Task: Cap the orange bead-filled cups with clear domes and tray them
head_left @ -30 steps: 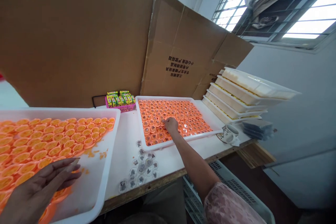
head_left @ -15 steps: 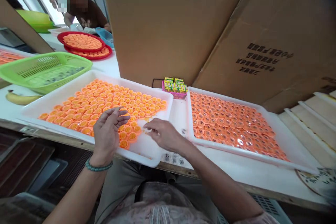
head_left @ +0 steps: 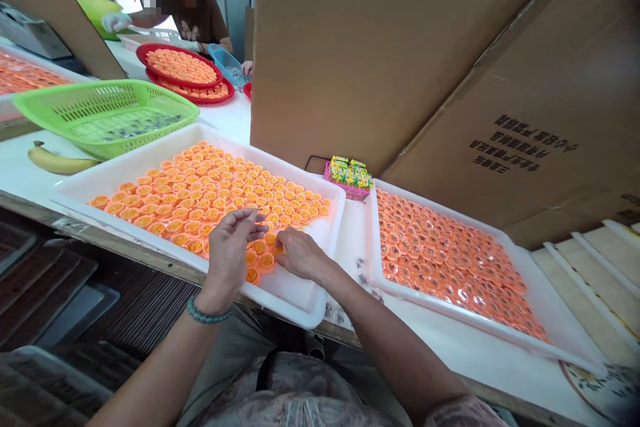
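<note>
A white tray (head_left: 332,233) in front of me holds many small round orange plastic pieces (head_left: 193,193) with yellow-orange centres, laid close together. My left hand (head_left: 233,247), a beaded bracelet at its wrist, hovers over the tray's near side. Its thumb and forefinger are pinched, the other fingers loosely bent; anything between them is too small to make out. Just to its right, my right hand (head_left: 303,253) has its fingers pressed together at the edge of the orange pieces. Its fingertips hide whatever they grip.
On the right, another white tray (head_left: 374,233) holds orange pieces with dark, shiny centres. A pink basket (head_left: 350,191) of yellow-green packets stands between trays, before cardboard (head_left: 360,60). Left are a green basket (head_left: 45,107), banana (head_left: 63,161) and red plates (head_left: 220,92). A co-worker (head_left: 200,20) sits behind.
The view has swung left, so things appear farther right. My right hand has moved closer to my left, onto the edge of the orange pieces. The co-worker's gloved hand has come into view.
</note>
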`<action>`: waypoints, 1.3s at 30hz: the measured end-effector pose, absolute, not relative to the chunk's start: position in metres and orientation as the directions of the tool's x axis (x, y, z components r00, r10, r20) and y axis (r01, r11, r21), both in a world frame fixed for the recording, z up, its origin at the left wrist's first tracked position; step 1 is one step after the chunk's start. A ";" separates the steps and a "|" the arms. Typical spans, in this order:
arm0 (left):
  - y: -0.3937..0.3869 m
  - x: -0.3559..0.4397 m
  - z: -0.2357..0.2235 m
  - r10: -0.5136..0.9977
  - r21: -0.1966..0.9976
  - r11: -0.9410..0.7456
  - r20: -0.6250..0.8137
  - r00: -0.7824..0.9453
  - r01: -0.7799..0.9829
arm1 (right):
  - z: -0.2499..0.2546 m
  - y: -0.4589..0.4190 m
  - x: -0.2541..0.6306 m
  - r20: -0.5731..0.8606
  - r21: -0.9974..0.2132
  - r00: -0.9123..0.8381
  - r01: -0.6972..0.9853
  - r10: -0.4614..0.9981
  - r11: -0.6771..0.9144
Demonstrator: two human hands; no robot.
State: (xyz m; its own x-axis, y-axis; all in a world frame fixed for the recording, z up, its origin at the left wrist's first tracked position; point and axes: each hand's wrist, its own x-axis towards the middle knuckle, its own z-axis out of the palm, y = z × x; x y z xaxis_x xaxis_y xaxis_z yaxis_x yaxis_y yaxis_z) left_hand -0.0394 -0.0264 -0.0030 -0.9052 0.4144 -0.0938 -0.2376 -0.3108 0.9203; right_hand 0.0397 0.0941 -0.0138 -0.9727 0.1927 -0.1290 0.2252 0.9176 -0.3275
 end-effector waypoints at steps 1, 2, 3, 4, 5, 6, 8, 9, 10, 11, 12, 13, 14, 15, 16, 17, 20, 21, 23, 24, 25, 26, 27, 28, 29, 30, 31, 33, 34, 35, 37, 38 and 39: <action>-0.026 -0.040 -0.003 0.415 0.921 -0.310 -0.095 -0.905 -0.238 | -0.014 0.094 0.039 -0.144 -0.332 -0.970 0.231 0.193 0.915; -0.026 -0.040 -0.004 0.417 0.921 -0.308 -0.093 -0.904 -0.237 | -0.015 0.094 0.039 -0.153 -0.334 -0.969 0.234 0.192 0.913; -0.026 -0.041 -0.004 0.420 0.922 -0.307 -0.091 -0.903 -0.236 | -0.016 0.094 0.038 -0.157 -0.334 -0.969 0.234 0.191 0.913; -0.026 -0.041 -0.004 0.422 0.923 -0.306 -0.090 -0.902 -0.235 | -0.016 0.095 0.038 -0.156 -0.332 -0.969 0.233 0.190 0.914; -0.026 -0.041 -0.005 0.423 0.923 -0.304 -0.090 -0.902 -0.235 | -0.017 0.095 0.038 -0.153 -0.329 -0.969 0.234 0.193 0.915; -0.025 -0.041 -0.004 0.424 0.925 -0.299 -0.091 -0.901 -0.235 | -0.017 0.096 0.037 -0.152 -0.325 -0.968 0.238 0.198 0.915; -0.025 -0.040 -0.004 0.425 0.933 -0.282 -0.090 -0.901 -0.226 | -0.017 0.096 0.037 -0.148 -0.318 -0.966 0.248 0.211 0.915; -0.026 -0.039 -0.004 0.426 0.938 -0.270 -0.084 -0.901 -0.215 | -0.017 0.096 0.037 -0.145 -0.315 -0.966 0.251 0.215 0.915; -0.026 -0.039 -0.004 0.427 0.944 -0.259 -0.076 -0.901 -0.202 | -0.018 0.095 0.036 -0.141 -0.312 -0.966 0.251 0.216 0.917; -0.026 -0.039 -0.004 0.429 0.949 -0.250 -0.067 -0.901 -0.190 | -0.018 0.095 0.036 -0.139 -0.306 -0.967 0.249 0.216 0.919; -0.026 -0.039 -0.005 0.431 0.954 -0.241 -0.061 -0.900 -0.180 | -0.017 0.095 0.037 -0.136 -0.300 -0.967 0.248 0.216 0.921; -0.026 -0.039 -0.006 0.434 0.957 -0.231 -0.060 -0.899 -0.176 | -0.017 0.096 0.038 -0.135 -0.295 -0.966 0.251 0.220 0.922; -0.025 -0.040 -0.007 0.437 0.960 -0.217 -0.065 -0.897 -0.176 | -0.015 0.097 0.040 -0.130 -0.295 -0.965 0.257 0.228 0.920; -0.025 -0.040 -0.009 0.442 0.964 -0.199 -0.074 -0.894 -0.178 | -0.013 0.098 0.043 -0.116 -0.300 -0.964 0.263 0.239 0.917; -0.024 -0.041 -0.011 0.452 0.968 -0.175 -0.084 -0.888 -0.181 | -0.011 0.099 0.047 -0.090 -0.314 -0.964 0.265 0.249 0.912; -0.023 -0.042 -0.012 0.470 0.972 -0.146 -0.097 -0.877 -0.185 | -0.008 0.100 0.051 -0.052 -0.336 -0.965 0.259 0.257 0.906; -0.020 -0.043 -0.014 0.576 0.963 -0.049 -0.189 -0.795 -0.265 | 0.001 0.101 0.065 0.115 -0.427 -0.956 0.199 0.271 0.882; -0.020 -0.043 -0.013 0.633 0.948 -0.017 -0.235 -0.737 -0.317 | 0.003 0.100 0.069 0.173 -0.456 -0.947 0.168 0.272 0.874; -0.021 -0.044 -0.011 0.761 0.899 0.039 -0.309 -0.570 -0.436 | 0.004 0.097 0.073 0.276 -0.499 -0.923 0.101 0.268 0.861; -0.021 -0.044 -0.010 0.814 0.872 0.060 -0.324 -0.482 -0.485 | 0.004 0.095 0.074 0.322 -0.512 -0.910 0.064 0.260 0.857; -0.022 -0.045 -0.009 0.853 0.850 0.069 -0.321 -0.411 -0.522 | 0.002 0.092 0.074 0.366 -0.520 -0.896 0.026 0.251 0.854; -0.022 -0.046 -0.008 0.877 0.832 0.063 -0.309 -0.367 -0.551 | 0.001 0.090 0.073 0.409 -0.520 -0.880 -0.008 0.241 0.854; -0.023 -0.046 -0.008 0.886 0.817 0.047 -0.300 -0.353 -0.575 | -0.001 0.088 0.073 0.452 -0.510 -0.861 -0.035 0.233 0.859; -0.023 -0.047 -0.008 0.883 0.806 0.027 -0.296 -0.364 -0.591 | -0.003 0.086 0.072 0.493 -0.490 -0.840 -0.055 0.225 0.870; -0.023 -0.047 -0.008 0.873 0.800 0.009 -0.299 -0.386 -0.600 | -0.005 0.084 0.072 0.526 -0.461 -0.823 -0.063 0.215 0.885; -0.023 -0.048 -0.008 0.859 0.797 -0.005 -0.305 -0.410 -0.604 | -0.007 0.082 0.073 0.550 -0.424 -0.810 -0.062 0.203 0.903; -0.023 -0.047 -0.008 0.845 0.797 -0.013 -0.314 -0.433 -0.604 | -0.008 0.081 0.075 0.565 -0.385 -0.804 -0.056 0.187 0.921; -0.022 -0.046 -0.007 0.819 0.811 -0.021 -0.322 -0.475 -0.584 | -0.010 0.078 0.080 0.572 -0.322 -0.805 -0.044 0.157 0.946; -0.021 -0.045 -0.007 0.809 0.823 -0.022 -0.319 -0.494 -0.567 | -0.010 0.077 0.084 0.569 -0.306 -0.809 -0.042 0.148 0.951; -0.020 -0.044 -0.006 0.800 0.836 -0.021 -0.315 -0.511 -0.548 | -0.010 0.076 0.088 0.569 -0.302 -0.810 -0.042 0.145 0.952; -0.019 -0.042 -0.007 0.780 0.865 -0.014 -0.305 -0.547 -0.502 | -0.010 0.074 0.094 0.576 -0.321 -0.801 -0.039 0.162 0.946; -0.019 -0.042 -0.008 0.771 0.879 -0.012 -0.296 -0.565 -0.476 | -0.009 0.074 0.096 0.580 -0.340 -0.794 -0.031 0.183 0.940; -0.018 -0.041 -0.009 0.763 0.892 -0.010 -0.285 -0.580 -0.451 | -0.008 0.074 0.097 0.580 -0.357 -0.788 -0.019 0.206 0.934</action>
State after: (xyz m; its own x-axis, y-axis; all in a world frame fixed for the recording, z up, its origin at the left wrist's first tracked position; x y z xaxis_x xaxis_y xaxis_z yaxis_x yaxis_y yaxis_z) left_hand -0.0411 -0.0184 -0.0088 -0.5801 0.7632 -0.2846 -0.4511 -0.0101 0.8924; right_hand 0.0968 0.0735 -0.0082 -0.7877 0.2064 0.5805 -0.0187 0.9338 -0.3574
